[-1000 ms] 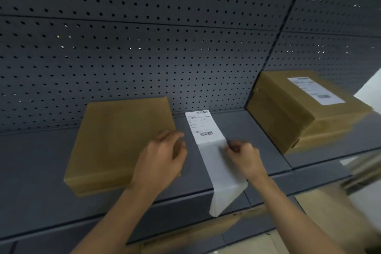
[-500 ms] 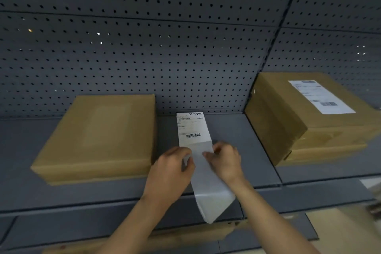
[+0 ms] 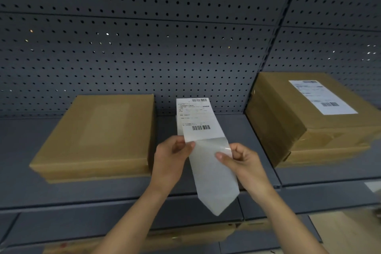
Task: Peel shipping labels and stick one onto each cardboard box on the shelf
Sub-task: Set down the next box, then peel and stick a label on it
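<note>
Paper this thin has almost no weight and no stiffness, so I judge the printed label, standing up in the middle of the frame, will curl and stick to itself or to skin if it is left to flop. My left hand pinches its lower left corner between thumb and fingers. My right hand pinches the glossy backing strip just below the print, and the rest of the strip dangles toward the lower centre. I would hold only by corners and edges, keeping off the glue side. The bare box at left centre, on the shelf, looks stiff and flat-topped enough to press against. The box at right already wears its shipping label.
</note>
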A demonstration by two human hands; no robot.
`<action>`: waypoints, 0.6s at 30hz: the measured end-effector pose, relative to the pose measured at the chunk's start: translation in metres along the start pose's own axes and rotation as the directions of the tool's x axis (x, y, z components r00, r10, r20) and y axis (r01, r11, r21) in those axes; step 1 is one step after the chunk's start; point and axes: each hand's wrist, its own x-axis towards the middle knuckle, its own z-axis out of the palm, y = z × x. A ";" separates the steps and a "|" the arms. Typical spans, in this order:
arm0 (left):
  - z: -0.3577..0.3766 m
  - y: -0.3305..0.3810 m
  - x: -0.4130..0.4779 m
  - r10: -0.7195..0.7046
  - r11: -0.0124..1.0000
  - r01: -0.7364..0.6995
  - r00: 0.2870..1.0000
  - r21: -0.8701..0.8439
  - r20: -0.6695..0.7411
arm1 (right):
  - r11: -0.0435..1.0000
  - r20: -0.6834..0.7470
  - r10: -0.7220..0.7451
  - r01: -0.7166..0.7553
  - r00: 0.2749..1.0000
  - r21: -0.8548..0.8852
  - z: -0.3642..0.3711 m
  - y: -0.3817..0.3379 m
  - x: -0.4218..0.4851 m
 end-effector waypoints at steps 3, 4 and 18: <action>0.001 -0.001 0.001 0.038 0.999 -0.037 0.999 -0.002 0.009 | 0.997 -0.109 -0.071 0.068 0.991 -0.035 -0.001 0.002 0.003; 0.001 -0.001 0.001 0.051 0.999 -0.051 0.999 0.005 0.018 | 0.986 -0.167 -0.138 0.119 0.976 -0.119 -0.002 0.002 0.004; -0.011 0.006 -0.001 0.162 0.986 -0.146 0.953 -0.080 0.255 | 0.503 0.397 -0.504 0.634 0.767 -0.587 0.011 -0.017 0.017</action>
